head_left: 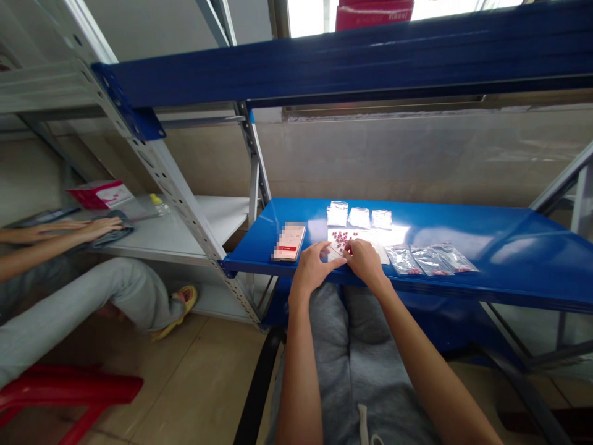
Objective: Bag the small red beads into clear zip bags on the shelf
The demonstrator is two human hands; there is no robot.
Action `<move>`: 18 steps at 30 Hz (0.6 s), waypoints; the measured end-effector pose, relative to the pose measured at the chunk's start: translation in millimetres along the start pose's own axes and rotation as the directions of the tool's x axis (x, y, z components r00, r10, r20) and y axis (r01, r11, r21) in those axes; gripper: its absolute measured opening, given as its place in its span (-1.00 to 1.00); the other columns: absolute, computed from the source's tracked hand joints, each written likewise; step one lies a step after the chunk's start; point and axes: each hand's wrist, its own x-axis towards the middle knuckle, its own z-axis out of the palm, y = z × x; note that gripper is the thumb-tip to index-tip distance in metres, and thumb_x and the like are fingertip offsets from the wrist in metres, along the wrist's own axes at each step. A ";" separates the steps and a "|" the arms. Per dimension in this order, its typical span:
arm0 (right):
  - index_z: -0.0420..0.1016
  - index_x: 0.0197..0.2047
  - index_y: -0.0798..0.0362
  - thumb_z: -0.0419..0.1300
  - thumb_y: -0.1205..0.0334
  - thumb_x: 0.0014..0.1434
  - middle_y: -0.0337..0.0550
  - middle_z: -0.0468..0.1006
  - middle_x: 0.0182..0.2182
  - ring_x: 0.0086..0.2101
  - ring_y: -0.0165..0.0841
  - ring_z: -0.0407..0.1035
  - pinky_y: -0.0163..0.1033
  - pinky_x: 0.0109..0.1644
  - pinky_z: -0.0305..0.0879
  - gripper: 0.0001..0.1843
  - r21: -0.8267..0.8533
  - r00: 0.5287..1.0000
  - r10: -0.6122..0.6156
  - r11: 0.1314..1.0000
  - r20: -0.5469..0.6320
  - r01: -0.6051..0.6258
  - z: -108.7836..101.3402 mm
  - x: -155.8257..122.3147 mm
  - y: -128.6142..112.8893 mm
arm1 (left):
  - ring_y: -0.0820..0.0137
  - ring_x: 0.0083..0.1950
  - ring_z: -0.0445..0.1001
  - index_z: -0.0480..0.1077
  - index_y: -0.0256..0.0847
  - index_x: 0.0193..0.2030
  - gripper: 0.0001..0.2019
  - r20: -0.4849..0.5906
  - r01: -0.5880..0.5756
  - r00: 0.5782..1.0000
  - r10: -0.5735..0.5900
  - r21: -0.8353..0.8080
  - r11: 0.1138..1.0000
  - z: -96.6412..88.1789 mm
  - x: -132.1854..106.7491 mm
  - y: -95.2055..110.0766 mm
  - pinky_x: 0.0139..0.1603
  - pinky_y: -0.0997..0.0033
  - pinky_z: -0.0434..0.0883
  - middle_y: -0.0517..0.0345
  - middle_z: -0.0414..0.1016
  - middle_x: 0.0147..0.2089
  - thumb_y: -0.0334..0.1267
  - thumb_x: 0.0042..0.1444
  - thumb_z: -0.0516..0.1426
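Note:
Small red beads (pixel 341 238) lie loose on a white sheet (pixel 380 241) at the front of the blue table. My left hand (pixel 314 266) is at the sheet's near left corner, thumb and fingers curved around what looks like a small clear plastic bag (pixel 334 251). Close beside it, my right hand (pixel 365 258) has its fingertips pinched together at the near edge of the beads, with a dark red bit showing there. Three clear bags with red beads in them (pixel 433 261) overlap to the right. Behind the sheet lie stacks of clear bags (pixel 359 217).
A phone-like flat object (pixel 290 242) lies left on the blue table (pixel 509 247). A blue shelf beam (pixel 324 71) crosses above. To the left, another person's hands (pixel 104 228) rest on dark cloth at a white shelf (pixel 222 216). A red stool (pixel 69 389) stands below.

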 end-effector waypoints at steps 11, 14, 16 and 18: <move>0.62 -0.34 0.07 0.24 0.26 0.19 -0.15 0.62 -0.44 -0.41 -0.33 0.40 -0.26 -0.30 0.20 -0.86 0.383 0.976 -0.214 0.900 -0.023 0.206 -38.6 2.8 9.4 | 0.25 -0.09 0.56 0.52 -0.23 0.11 -0.44 0.021 0.004 1.000 -0.003 -0.047 0.999 -0.7 -0.5 8.8 0.01 0.28 0.49 -0.01 0.61 0.00 -0.05 -0.01 0.42; 0.63 -0.35 0.06 0.19 0.30 0.19 -0.16 0.63 -0.43 -0.41 -0.34 0.39 -0.27 -0.29 0.20 -0.82 0.437 0.941 -0.337 0.849 0.015 0.297 -48.4 3.8 3.0 | 0.24 -0.08 0.56 0.53 -0.21 0.11 -0.44 0.035 0.012 0.999 -0.009 -0.108 0.994 -0.9 -0.3 12.2 -0.01 0.30 0.49 0.00 0.62 0.00 -0.03 -0.01 0.42; 0.63 -0.34 0.06 0.15 0.30 0.21 -0.15 0.64 -0.41 -0.40 -0.35 0.40 -0.26 -0.27 0.22 -0.79 0.459 0.933 -0.360 0.831 0.014 0.313 -49.7 4.5 1.3 | 0.24 -0.09 0.57 0.53 -0.21 0.10 -0.45 0.038 0.036 0.999 -0.032 -0.126 0.991 -1.2 0.1 12.1 -0.03 0.30 0.49 0.00 0.63 -0.03 -0.02 -0.01 0.42; 0.62 -0.33 0.06 0.14 0.24 0.23 -0.14 0.64 -0.41 -0.40 -0.34 0.40 -0.26 -0.27 0.24 -0.77 0.480 0.940 -0.341 0.824 -0.002 0.300 -48.5 3.8 2.9 | 0.24 -0.10 0.57 0.54 -0.21 0.09 -0.45 0.032 0.066 0.998 -0.062 -0.130 0.989 -2.2 0.6 10.6 -0.04 0.29 0.49 -0.01 0.63 -0.04 -0.03 -0.01 0.42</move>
